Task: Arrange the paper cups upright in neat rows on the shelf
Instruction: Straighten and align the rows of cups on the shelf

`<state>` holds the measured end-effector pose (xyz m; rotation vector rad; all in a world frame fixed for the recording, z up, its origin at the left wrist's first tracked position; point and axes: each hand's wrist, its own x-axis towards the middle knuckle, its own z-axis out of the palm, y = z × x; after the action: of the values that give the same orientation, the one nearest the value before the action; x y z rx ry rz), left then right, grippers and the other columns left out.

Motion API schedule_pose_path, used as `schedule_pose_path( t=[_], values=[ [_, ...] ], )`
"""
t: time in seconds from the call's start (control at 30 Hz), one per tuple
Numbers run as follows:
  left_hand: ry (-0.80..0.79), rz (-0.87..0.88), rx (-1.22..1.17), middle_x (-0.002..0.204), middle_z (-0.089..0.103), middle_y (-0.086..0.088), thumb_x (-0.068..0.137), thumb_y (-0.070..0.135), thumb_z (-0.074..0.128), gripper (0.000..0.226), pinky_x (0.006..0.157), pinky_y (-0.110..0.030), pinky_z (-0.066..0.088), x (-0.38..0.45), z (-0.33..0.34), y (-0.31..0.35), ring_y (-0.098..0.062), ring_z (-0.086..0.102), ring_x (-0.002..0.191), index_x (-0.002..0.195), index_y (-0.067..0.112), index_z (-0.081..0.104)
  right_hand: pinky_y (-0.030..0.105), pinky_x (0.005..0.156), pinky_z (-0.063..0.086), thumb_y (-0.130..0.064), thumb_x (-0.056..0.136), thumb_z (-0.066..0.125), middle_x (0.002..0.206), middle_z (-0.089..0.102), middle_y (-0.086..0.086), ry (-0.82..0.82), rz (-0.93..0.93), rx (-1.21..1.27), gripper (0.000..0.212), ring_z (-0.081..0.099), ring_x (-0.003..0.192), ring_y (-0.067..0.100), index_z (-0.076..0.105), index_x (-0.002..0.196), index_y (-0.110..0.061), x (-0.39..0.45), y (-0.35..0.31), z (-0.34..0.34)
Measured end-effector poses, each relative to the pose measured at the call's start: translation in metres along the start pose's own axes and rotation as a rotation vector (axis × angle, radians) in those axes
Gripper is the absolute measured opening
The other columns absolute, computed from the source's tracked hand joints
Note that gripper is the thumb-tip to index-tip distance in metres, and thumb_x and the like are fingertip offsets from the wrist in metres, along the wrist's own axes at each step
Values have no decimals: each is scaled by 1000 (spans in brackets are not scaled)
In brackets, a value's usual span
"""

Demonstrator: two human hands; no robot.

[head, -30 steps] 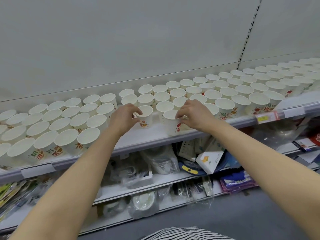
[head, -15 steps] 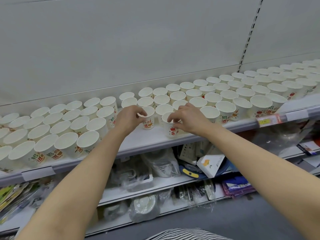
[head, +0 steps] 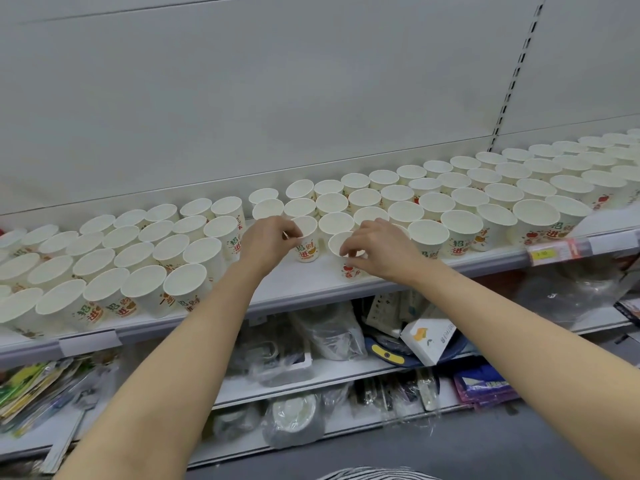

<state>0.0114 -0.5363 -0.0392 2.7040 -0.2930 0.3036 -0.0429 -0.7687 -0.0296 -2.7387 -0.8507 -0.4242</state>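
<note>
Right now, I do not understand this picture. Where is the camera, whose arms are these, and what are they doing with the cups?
The camera sits on a person's head and looks forward and down, so the two bare arms are that person's own. There is no machine. The left hand pinches the rim of one paper cup. The right hand holds the rim of another cup, nearer the shelf front. Both stand upright in a gap between two blocks of upright white cups in rows. Lower shelves hold bagged goods.
</note>
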Motion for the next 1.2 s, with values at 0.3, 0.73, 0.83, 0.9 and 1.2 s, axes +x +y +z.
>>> schedule_pose_path(
  t=[0.3, 0.73, 0.83, 0.9, 1.2],
  values=[
    [99, -49, -25, 98, 70, 12, 87, 32, 70, 12, 68, -30, 47, -4, -19, -20, -10, 62, 86, 98, 31, 74, 35, 70, 43, -28, 82, 71, 80, 71, -8, 123, -46, 23, 11, 56, 80, 19, 74, 90, -22, 21, -4, 8],
    [-77, 118, 265, 107, 64, 0, 85, 25, 69, 18, 75, -33, 42, 68, -14, -66, -24, 54, 108, 103, 24, 71, 32, 67, 39, -18, 78, 70, 72, 68, -7, 157, 78, 13, 7, 56, 77, 23, 72, 83, -23, 100, -24, 41],
    [-94, 161, 288, 95, 66, -1, 85, 25, 66, 9, 67, -30, 38, 75, -16, -78, -25, 57, 99, 90, 27, 74, 32, 66, 40, -12, 72, 73, 70, 69, -3, 171, 83, -3, 11, 59, 74, 27, 73, 80, -20, 118, -32, 48],
    [-117, 212, 272, 91, 68, -1, 84, 26, 67, 8, 68, -31, 43, 76, -21, -84, -24, 57, 95, 88, 27, 74, 33, 67, 43, -11, 66, 77, 75, 69, -2, 172, 100, -7, 18, 58, 75, 29, 73, 82, -19, 130, -37, 53],
    [-90, 126, -118, 94, 71, 13, 81, 25, 73, 14, 75, -28, 48, 105, -56, -116, -9, 63, 85, 94, 28, 76, 39, 74, 42, -17, 65, 80, 83, 68, 0, 68, 140, -112, 25, 54, 85, 30, 73, 89, -19, 159, -60, 76]
  ],
)
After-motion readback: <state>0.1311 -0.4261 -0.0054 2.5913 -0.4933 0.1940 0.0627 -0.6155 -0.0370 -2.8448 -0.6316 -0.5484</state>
